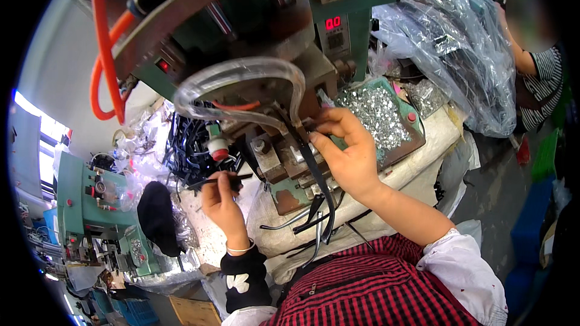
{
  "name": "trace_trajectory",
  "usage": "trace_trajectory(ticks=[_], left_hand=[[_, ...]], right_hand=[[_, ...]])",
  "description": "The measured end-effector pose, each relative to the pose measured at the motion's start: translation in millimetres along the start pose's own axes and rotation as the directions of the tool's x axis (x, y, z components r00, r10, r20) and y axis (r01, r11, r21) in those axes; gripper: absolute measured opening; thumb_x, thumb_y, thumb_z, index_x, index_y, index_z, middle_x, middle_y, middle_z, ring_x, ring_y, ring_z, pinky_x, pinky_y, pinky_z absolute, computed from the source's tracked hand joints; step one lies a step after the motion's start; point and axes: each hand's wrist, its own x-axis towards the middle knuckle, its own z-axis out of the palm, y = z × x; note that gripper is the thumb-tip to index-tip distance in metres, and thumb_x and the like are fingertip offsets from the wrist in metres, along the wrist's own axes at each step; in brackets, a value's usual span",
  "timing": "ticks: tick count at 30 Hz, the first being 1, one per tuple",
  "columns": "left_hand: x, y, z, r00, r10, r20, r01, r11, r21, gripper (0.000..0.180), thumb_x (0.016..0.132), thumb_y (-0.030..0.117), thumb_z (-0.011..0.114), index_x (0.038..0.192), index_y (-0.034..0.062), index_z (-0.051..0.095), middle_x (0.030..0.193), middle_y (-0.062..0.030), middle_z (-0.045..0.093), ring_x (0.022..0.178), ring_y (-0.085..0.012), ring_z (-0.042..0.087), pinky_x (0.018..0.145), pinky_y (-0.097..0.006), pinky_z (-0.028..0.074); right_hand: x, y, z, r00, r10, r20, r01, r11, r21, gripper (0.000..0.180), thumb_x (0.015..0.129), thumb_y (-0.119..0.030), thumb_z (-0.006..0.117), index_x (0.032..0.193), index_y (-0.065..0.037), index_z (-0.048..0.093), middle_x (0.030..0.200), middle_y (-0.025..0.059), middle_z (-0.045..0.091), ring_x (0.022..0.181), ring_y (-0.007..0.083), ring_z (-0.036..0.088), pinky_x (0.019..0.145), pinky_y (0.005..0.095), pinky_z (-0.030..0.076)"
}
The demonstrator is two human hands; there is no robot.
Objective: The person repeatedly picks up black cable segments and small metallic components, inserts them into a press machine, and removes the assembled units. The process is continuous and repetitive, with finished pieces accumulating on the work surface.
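My left hand [222,205] is closed in a pinch around a slim black piece [243,177] that looks like an eyeglass temple. My right hand [350,154] reaches to the metal die of a green bench press [356,21], thumb and forefinger pinched together at its right side. What those fingertips hold is too small to tell. Beside the thumb, a black eyeglass temple [315,172] runs out of the die toward me, its curved end hanging over the front edge. A few more temples [277,225] lie below it.
A tray of small shiny metal parts [377,124] stands right of the die. Black temples [187,145] are heaped on the left. A clear hose [241,67] loops before the press. A large plastic bag [447,42] and another person's arm [518,51] are at far right.
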Motion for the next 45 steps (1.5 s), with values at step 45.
trace_trajectory(ticks=[45], left_hand=[[-6, 68, -70, 0.935, 0.355, -0.013, -0.303, 0.817, 0.490, 0.012, 0.088, -0.003, 0.069, 0.099, -0.0002, 0.073, 0.087, -0.0075, 0.072, 0.070, -0.0147, 0.065, 0.064, -0.026, 0.048]], right_hand=[[39, 47, -108, 0.989, -0.145, -0.041, 0.083, 0.755, -0.651, 0.014, 0.090, -0.004, 0.068, 0.104, -0.001, 0.069, 0.094, 0.0104, 0.073, 0.087, 0.0190, 0.070, 0.083, 0.0313, 0.053]])
